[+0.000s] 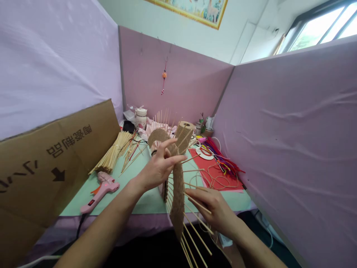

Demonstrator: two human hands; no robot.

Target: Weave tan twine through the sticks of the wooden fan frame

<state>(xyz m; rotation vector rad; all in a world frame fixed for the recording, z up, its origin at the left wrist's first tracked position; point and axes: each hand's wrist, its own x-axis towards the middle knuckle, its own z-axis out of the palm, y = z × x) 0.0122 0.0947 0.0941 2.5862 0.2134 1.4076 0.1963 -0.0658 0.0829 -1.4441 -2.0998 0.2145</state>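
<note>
A curved burlap strip (177, 201) stands on edge in front of me, with thin wooden sticks (197, 234) fanning out from it. My left hand (156, 163) is at the strip's upper part, index finger and thumb reaching across it, the other fingers curled. It appears to grip the strip there; the exact contact is partly hidden. Lower down on the right, my right hand (213, 206) has its fingers bent around one of the sticks, close to the strip. Twine hangs below this hand. Behind the left hand stands a burlap roll (186, 128).
Left on the green tabletop (134, 203) lie a pink glue gun (102, 191) and a bundle of sticks (111, 154), beside a cardboard panel (69, 149). Right, a red sheet (195, 158) bears twine, a white ring (205, 153) and coloured pipe cleaners (227, 163). Purple partitions (284, 130) enclose the table.
</note>
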